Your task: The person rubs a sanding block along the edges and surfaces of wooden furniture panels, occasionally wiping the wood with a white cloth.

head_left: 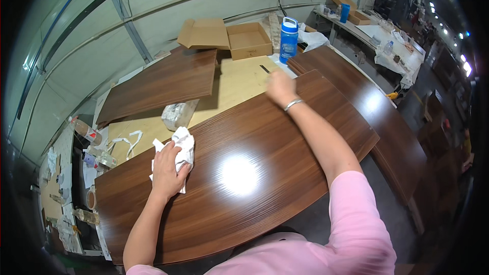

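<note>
A large glossy dark-brown wood-grain panel lies flat in front of me. My left hand presses a crumpled white cloth onto the panel near its left far edge. My right hand reaches out to the panel's far right corner, fingers curled at the edge; it is blurred, and I cannot tell whether it grips anything. A silver bracelet sits on that wrist.
A second brown panel lies at the back left, and stacked panels run along the right. An open cardboard box and a blue bottle stand at the back. Bottles and a tape roll crowd the left edge.
</note>
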The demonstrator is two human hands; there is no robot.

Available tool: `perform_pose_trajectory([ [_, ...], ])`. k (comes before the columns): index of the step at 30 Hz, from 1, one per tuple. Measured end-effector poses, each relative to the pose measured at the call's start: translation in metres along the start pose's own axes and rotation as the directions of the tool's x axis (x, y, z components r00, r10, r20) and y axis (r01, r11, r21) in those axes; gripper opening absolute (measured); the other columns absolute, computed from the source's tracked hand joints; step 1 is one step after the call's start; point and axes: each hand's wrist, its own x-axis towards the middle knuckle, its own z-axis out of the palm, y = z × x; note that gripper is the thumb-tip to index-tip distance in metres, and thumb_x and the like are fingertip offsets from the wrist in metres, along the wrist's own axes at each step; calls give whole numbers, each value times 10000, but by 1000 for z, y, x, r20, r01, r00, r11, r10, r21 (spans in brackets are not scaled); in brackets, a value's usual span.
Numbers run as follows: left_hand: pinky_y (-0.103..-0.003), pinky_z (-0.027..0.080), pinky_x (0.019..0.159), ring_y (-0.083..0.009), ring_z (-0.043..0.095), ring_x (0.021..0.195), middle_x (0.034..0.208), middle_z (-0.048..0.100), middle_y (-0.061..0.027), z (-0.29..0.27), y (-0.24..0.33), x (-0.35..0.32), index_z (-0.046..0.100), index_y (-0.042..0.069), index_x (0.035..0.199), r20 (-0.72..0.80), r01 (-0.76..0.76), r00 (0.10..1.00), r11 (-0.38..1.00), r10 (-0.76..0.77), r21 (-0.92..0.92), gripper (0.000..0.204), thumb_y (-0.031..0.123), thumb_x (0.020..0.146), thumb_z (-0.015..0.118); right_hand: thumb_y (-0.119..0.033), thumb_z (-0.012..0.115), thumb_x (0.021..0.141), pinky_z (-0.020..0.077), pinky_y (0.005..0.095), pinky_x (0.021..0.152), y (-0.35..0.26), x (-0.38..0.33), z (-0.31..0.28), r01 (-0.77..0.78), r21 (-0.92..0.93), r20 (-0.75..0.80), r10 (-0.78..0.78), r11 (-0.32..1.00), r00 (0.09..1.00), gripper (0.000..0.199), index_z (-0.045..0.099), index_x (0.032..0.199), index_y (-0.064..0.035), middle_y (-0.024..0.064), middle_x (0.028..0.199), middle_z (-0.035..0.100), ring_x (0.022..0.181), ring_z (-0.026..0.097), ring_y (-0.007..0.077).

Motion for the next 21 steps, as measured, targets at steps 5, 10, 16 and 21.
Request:
perform_pose_trajectory([
  [5, -507, 344, 1113, -420, 496, 1275, 1401, 540, -222, 8, 10, 5, 553, 55, 1262, -50, 3, 999, 991, 4, 133, 522, 176, 784, 727, -171, 621, 826, 579, 467, 754, -67, -49, 9, 426, 280, 15, -447, 861, 894, 173, 722, 807, -31, 194, 903, 712, 848, 712, 380],
  [10, -497, 354, 1104, -416, 504, 1257, 1399, 543, -217, 7, 16, 7, 555, 51, 1245, -49, 22, 999, 992, -16, 127, 515, 162, 771, 722, -165, 631, 802, 579, 453, 730, 36, -10, -25, 200, 77, 62, -205, 977, 977, 154, 712, 759, -41, 194, 893, 710, 846, 715, 365],
  [16, -499, 370, 1090, -423, 514, 1240, 1390, 551, -216, 9, 16, 7, 567, 50, 1223, -61, 36, 998, 991, -28, 132, 492, 153, 765, 713, -170, 699, 800, 569, 436, 808, 183, 56, -55, -116, -301, -96, 91, 946, 991, 153, 744, 847, -32, 174, 983, 706, 924, 704, 355],
  [21, -502, 379, 1095, -420, 516, 1260, 1375, 563, -225, 7, 13, 2, 578, 44, 1219, -73, 93, 994, 988, -84, 121, 491, 150, 758, 709, -303, 670, 876, 535, 440, 853, 161, 51, -48, 73, 100, -53, -68, 992, 996, 249, 770, 902, -77, 127, 1018, 677, 972, 666, 338],
])
